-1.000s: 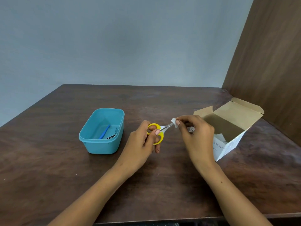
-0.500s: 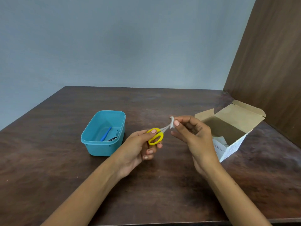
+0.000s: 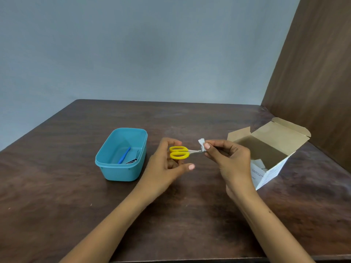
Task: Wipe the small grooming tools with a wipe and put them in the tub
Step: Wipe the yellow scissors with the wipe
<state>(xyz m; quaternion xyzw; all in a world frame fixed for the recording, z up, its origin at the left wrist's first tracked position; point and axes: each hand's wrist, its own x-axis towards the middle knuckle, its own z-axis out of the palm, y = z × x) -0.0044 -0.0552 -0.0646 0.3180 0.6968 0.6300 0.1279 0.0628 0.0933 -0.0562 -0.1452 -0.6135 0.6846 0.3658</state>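
Head view. The left hand (image 3: 167,164) holds a pair of small scissors (image 3: 180,152) by the yellow handle loops, fingers curled behind them and thumb extended below. The right hand (image 3: 228,158) pinches a small white wipe (image 3: 202,144) around the metal blades, whose tips are hidden in the fold. Half a second earlier the scissors pointed obliquely upward toward the wipe; now they lie nearly horizontal with both loops facing the camera, stacked one above the other, and the wipe sits close to the pivot. This suggests the blades are being turned and stroked along their length, so wiping appears to be in progress and the scissors are not yet ready for deposit. They are held above the dark wooden surface (image 3: 57,186), between the teal tub (image 3: 121,173) on the left and an open cardboard box (image 3: 269,149) on the right. The tub already contains a blue-handled tool (image 3: 124,155) and a dark metal tool (image 3: 133,160), the latter too small to identify.
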